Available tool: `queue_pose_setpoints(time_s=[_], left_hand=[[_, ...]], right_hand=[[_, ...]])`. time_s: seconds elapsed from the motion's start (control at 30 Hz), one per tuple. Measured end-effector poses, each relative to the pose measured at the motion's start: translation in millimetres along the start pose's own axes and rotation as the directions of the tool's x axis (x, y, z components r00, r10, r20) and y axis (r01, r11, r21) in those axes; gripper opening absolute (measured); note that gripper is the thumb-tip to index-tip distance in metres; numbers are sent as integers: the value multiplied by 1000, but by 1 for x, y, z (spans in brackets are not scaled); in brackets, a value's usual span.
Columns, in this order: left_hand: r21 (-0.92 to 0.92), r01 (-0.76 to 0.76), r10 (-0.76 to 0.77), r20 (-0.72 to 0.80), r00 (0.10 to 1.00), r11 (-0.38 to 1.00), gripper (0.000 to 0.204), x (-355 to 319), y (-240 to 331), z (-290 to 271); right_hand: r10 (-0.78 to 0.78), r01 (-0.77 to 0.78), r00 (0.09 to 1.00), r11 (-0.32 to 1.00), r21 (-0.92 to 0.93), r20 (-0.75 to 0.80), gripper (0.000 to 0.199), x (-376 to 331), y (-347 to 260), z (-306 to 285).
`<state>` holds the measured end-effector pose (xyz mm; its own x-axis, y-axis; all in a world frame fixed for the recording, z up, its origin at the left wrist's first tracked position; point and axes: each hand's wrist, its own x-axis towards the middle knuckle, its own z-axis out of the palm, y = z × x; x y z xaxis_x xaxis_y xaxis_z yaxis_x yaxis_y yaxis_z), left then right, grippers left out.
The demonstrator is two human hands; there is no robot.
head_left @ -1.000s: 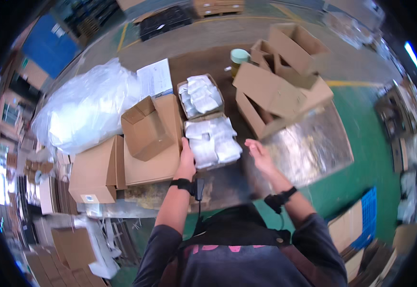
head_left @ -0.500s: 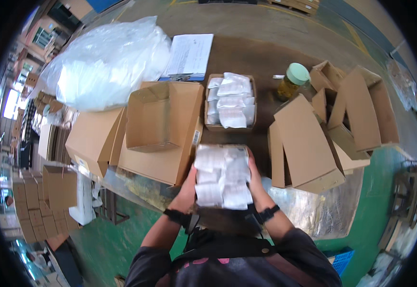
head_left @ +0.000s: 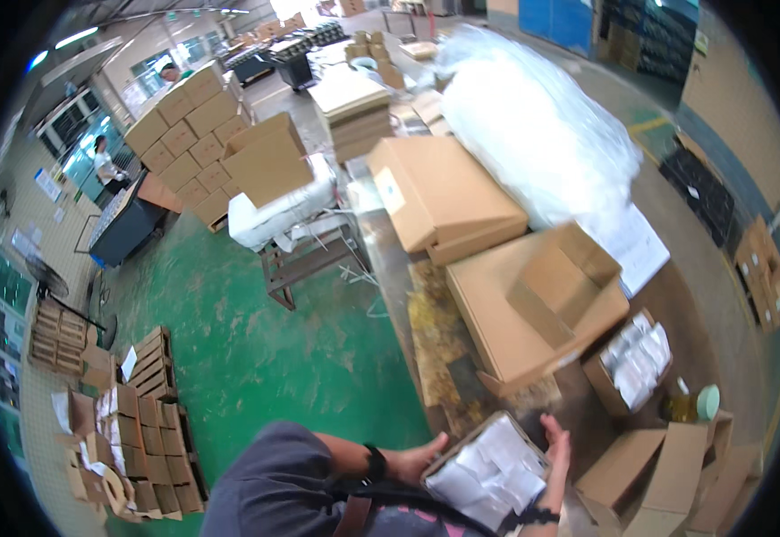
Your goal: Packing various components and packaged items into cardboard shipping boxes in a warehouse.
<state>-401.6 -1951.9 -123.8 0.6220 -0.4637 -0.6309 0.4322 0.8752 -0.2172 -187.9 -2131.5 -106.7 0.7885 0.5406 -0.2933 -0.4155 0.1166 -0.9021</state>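
A small open cardboard box [head_left: 432, 476] packed with white pouches [head_left: 490, 473] sits close to my body between my two hands. My left hand [head_left: 419, 458] presses against its left side, thumb by the upper corner. On the opposite side, my right hand [head_left: 557, 446] lies along the wall with its fingertips rising above the rim. The undersides of both hands are hidden. Farther off on the table, a second small box [head_left: 606, 387] holds similar white pouches [head_left: 637, 362]. An empty open box [head_left: 558, 295] rests on a larger flat carton [head_left: 488, 309].
A closed-looking carton [head_left: 448, 192] and a big clear plastic bag [head_left: 533, 116] lie along the table, beside papers [head_left: 642, 251]. Right of me are a jar with a pale green lid [head_left: 706, 403] and empty cartons [head_left: 654, 474]. Stacked boxes [head_left: 189, 134] and two people stand across the green floor.
My view has swung to the left, bringing the green floor and stacked boxes into sight. The pouch-filled box remains between my hands, now lower in the picture.
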Motion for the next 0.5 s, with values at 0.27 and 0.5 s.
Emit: queue_pose_setpoints(time_s=[0.27,0.5], left_hand=[[105,74,-75,5,997,992,62,-42,-7,-45],[85,-315,293,202,935,945,57,-262,-24,-134]], right_hand=[[402,-390,898,915,100,-180,52,-100,-3,100],[200,-215,932,976,19,303,51,-183,-1,348]])
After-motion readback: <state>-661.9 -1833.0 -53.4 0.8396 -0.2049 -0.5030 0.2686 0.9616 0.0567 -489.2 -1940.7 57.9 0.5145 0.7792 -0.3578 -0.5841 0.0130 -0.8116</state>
